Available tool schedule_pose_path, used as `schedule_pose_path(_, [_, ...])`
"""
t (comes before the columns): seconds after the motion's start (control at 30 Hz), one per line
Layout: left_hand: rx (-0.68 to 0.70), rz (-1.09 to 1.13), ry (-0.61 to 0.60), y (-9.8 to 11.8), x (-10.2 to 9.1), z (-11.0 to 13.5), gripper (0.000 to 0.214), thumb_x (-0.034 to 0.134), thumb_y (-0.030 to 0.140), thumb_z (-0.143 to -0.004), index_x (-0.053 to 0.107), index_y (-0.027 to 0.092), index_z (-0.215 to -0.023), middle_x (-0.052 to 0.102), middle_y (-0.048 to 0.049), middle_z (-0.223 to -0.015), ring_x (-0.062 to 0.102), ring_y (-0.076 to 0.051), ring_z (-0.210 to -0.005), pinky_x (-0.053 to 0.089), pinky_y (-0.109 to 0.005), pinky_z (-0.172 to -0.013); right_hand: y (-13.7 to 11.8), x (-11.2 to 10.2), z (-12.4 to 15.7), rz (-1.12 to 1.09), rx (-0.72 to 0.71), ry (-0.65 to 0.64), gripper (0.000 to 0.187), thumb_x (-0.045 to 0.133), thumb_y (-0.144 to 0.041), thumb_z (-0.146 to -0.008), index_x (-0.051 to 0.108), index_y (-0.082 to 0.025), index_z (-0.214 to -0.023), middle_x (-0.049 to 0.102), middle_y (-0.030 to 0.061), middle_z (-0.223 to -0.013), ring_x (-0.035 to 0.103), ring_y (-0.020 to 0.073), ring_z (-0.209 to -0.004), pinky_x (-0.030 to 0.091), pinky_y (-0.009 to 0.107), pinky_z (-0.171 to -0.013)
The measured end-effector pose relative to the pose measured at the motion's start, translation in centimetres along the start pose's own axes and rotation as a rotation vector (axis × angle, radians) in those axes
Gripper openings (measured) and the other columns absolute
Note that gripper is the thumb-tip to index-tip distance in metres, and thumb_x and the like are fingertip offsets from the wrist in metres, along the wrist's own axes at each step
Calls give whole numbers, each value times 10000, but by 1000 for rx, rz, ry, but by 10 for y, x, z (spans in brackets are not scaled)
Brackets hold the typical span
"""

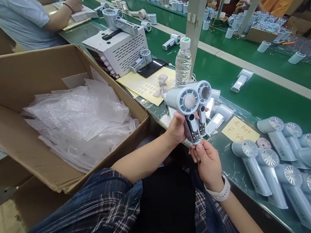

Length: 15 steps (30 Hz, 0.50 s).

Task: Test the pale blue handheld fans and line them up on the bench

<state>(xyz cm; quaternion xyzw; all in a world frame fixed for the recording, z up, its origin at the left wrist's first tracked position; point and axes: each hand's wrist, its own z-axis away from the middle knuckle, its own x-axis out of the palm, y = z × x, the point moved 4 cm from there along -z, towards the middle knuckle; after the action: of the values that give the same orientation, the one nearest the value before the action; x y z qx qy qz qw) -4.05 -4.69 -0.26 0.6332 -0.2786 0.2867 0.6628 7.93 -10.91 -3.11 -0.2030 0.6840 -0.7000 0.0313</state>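
Two pale blue handheld fans are held up side by side in front of me, their open handles showing dark circuit parts. My left hand is closed around the handles from the left, fingers partly hidden behind them. At the lower end of the nearer handle, my right hand pinches with thumb and fingers; a white watch is on that wrist. Behind the fans, several loose handle covers lie on the bench. A yellow note with handwriting lies to their right.
Left stands an open cardboard box of bubble-wrap bags. Several bagged fans fill the right bench. A water bottle, white power unit and phone stand or lie ahead. Beyond runs a green conveyor; other people work around it.
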Motion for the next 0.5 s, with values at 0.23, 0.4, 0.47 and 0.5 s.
schedule_pose_path(0.23, [142,-96,-83,5,7,0,833,690,965,-446,614,154,-620,748,-126,-877,718,-360,-1022,611,-371,-738,-7,-4,1,198,-69,-26,362,495,-476,-1037,565,-216,-796,587,-1,-732,586,174,-745,481,321,-761])
schedule_pose_path(0.4, [122,157,-98,12,16,2,731,707,891,-613,600,169,-646,753,-104,-1050,685,-338,-1162,619,-399,-879,-18,-4,4,407,-234,-37,330,472,-398,-1043,564,-213,-785,611,31,-899,584,183,-868,463,312,-796])
schedule_pose_path(0.47, [92,216,-86,15,17,4,719,657,885,-690,581,171,-656,748,-104,-1069,665,-346,-1210,613,-432,-923,-21,-5,4,423,-253,4,333,478,-385,-1036,562,-210,-766,636,49,-957,603,190,-908,471,319,-820])
schedule_pose_path(0.5, [88,220,-86,16,17,4,723,632,888,-712,572,170,-654,746,-105,-1077,651,-356,-1236,611,-446,-937,-22,-5,3,422,-231,30,323,486,-387,-1033,578,-210,-779,648,50,-952,611,189,-894,476,319,-812])
